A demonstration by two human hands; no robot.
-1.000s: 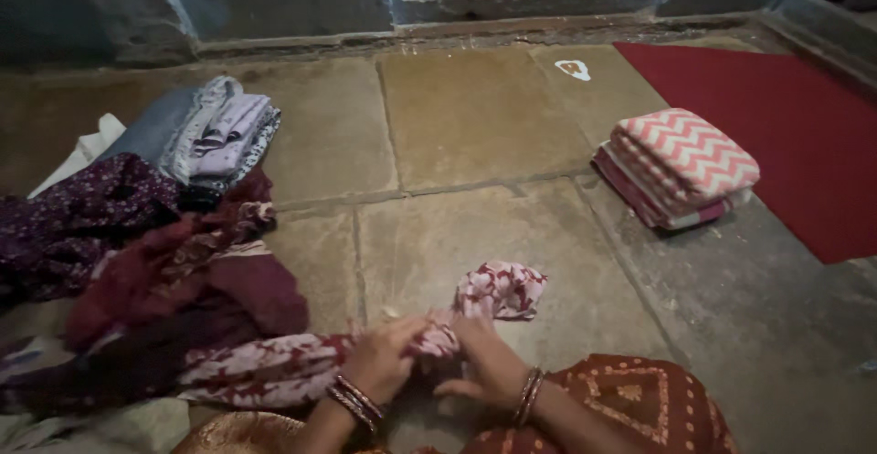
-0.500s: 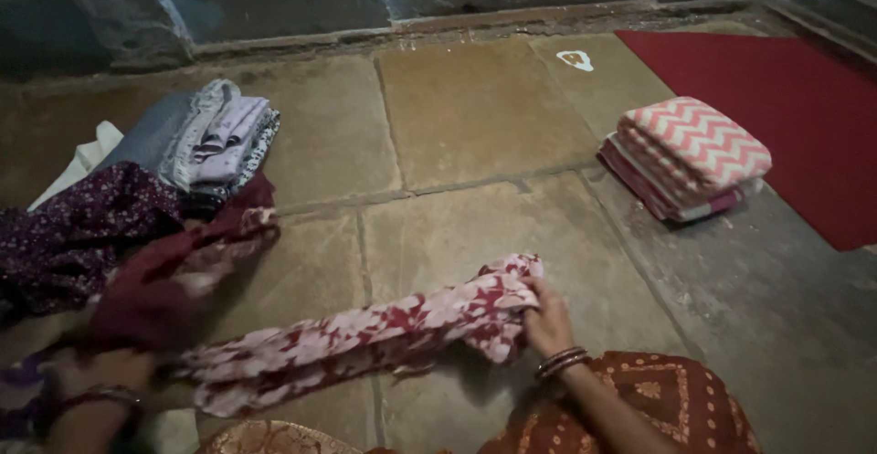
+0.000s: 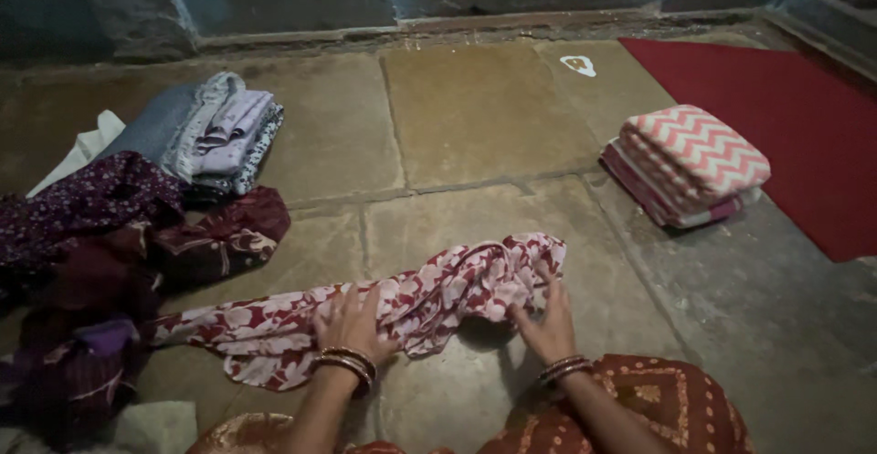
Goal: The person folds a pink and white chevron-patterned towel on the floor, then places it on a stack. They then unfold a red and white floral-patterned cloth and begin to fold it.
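Note:
A long red-and-white flowered cloth (image 3: 384, 303) lies stretched across the stone floor in front of me. My left hand (image 3: 350, 324) rests on its middle with fingers spread over the fabric. My right hand (image 3: 548, 322) presses on the cloth's right end, where the fabric bunches up. Both wrists wear bangles. My knee in patterned red-orange fabric (image 3: 649, 404) shows at the bottom right.
A heap of dark maroon and purple clothes (image 3: 100, 253) lies at the left. Behind it sits a pile of folded grey and lilac garments (image 3: 215, 134). A folded stack topped with pink zigzag cloth (image 3: 690, 162) lies at the right beside a red mat (image 3: 786, 116). A stone step (image 3: 411, 2) runs along the back.
My left hand has come back from the far left onto the cloth's middle. The cloth now lies flatter and more spread. My right hand stays at its right end.

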